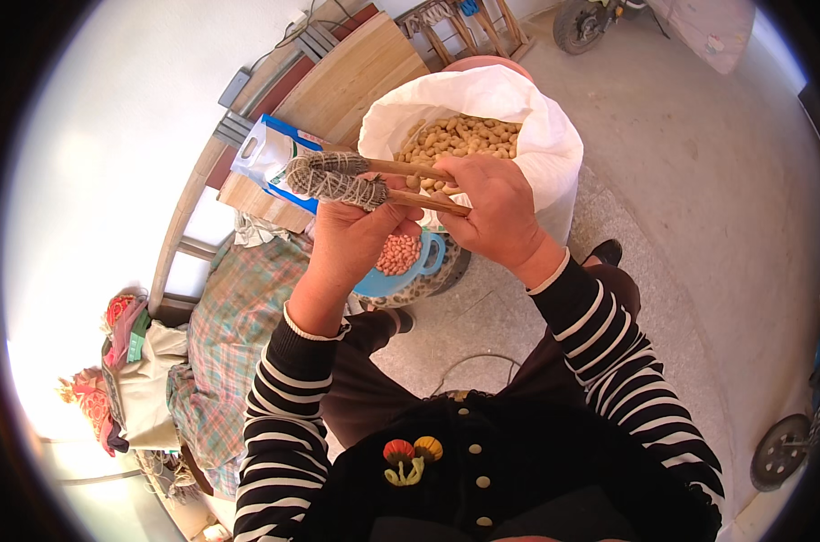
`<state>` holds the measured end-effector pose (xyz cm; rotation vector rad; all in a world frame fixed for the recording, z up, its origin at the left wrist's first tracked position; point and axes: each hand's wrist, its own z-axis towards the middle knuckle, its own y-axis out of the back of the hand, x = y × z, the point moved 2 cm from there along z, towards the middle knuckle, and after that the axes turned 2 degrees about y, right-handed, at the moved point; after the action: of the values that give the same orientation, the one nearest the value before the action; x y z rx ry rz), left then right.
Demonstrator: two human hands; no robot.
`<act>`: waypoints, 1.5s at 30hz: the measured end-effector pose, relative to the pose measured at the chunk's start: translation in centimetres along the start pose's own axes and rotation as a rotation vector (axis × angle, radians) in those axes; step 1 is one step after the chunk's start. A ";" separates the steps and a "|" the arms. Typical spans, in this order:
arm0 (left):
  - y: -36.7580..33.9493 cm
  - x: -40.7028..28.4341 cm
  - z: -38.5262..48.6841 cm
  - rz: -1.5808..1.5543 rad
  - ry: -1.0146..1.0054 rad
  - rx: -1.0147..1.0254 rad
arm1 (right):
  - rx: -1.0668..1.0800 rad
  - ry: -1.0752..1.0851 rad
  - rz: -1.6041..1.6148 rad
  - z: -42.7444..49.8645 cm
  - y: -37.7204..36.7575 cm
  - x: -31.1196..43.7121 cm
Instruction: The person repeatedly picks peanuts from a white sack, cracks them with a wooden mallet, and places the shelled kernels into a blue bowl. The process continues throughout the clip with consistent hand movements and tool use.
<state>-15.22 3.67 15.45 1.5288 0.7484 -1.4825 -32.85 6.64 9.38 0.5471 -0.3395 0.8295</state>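
Observation:
Two wooden sticks [417,198], joined at one end by a grey cloth wrapping [332,179] bound with string, are held above the work area. My left hand [356,237] is beneath the wrapped end, its fingers closed around it. My right hand [488,206] grips the bare ends of both sticks. An unshelled peanut [413,182] appears between the sticks, near my left fingertips. Behind the hands stands a white sack [552,135] of unshelled peanuts [464,135]. Below my left hand, a blue plastic basin [383,283] with handles holds shelled pink peanuts [398,255].
A leopard-print round seat or stand [444,271] supports the basin. At left are a blue and white bag [268,156], wooden boards [356,74] and a plaid cloth [247,298]. Wheels of vehicles [579,27] show at upper right and lower right. A thin cable lies on the floor.

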 end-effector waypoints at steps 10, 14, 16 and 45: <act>-1.0 0.4 -0.3 0.005 0.046 0.028 | 0.083 -0.006 -0.008 -0.1 0.8 0.0; -1.3 0.2 -0.3 0.012 0.054 0.026 | 0.080 0.011 -0.013 0.0 1.1 0.0; -1.3 0.1 -0.3 0.027 0.064 0.021 | 0.090 0.006 -0.034 0.0 1.3 0.1; -3.3 2.8 -0.2 0.083 0.187 0.105 | 0.074 -0.042 -0.031 -0.8 1.0 -0.5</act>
<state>-17.73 4.97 12.14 1.7750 0.7156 -1.3486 -33.85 7.31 8.81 0.6382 -0.3396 0.8041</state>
